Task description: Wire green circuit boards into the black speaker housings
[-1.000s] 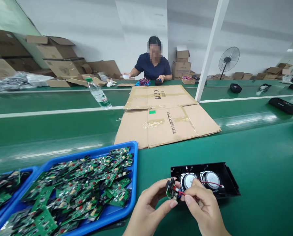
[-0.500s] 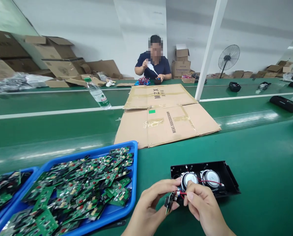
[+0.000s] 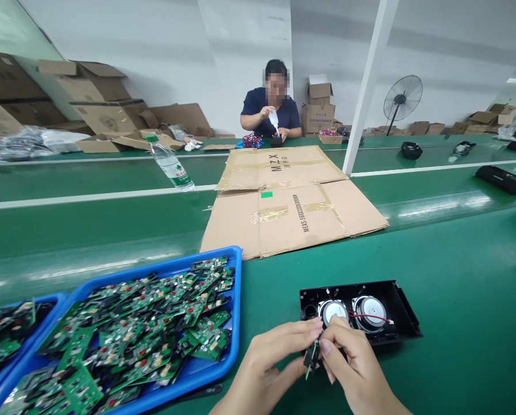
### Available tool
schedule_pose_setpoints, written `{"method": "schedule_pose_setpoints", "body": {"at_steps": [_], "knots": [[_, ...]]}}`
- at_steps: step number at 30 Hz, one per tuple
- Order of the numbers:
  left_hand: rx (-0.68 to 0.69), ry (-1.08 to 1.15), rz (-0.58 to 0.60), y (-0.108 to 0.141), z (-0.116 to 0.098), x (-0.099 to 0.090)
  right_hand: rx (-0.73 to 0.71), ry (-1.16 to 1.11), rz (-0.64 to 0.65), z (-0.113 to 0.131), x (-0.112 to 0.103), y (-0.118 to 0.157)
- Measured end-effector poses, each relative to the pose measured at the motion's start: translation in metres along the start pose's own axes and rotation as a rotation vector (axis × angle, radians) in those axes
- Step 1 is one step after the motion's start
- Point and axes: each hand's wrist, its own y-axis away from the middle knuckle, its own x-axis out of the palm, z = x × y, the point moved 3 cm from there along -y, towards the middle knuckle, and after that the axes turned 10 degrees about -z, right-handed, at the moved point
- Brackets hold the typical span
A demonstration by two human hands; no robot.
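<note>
One small circuit board [image 3: 312,356] sits between the left hand's [image 3: 270,369] pinching thumb and fingers! The right hand's [image 3: 355,360] fingertips press together beside it.

I see a small green circuit board [image 3: 311,358] with black parts, tilted on edge in my left hand [image 3: 268,363], my right fingertips pinched beside it; beyond, an open black case [image 3: 402,318] lies flat, holding two round, silvery speakers [image 3: 372,311].

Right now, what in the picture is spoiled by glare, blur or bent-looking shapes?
All in the head view: pale glare streaks the green belt; the white pole and bottle lean, perhaps from lens distortion; the small board at the left fingers looks soft and partly hidden; pixelation masks part of the person opposite.
</note>
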Motion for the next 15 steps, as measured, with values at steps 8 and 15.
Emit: {"method": "schedule_pose_setpoints", "body": {"at_steps": [8,15], "knots": [[-0.192,-0.023,0.038,-0.001,-0.004,0.004,-0.005,-0.034,-0.009,-0.001,0.005,0.004],[-0.160,-0.371,0.094,-0.001,-0.012,-0.023,-0.017,0.204,0.077,0.009,-0.021,-0.006]]}}
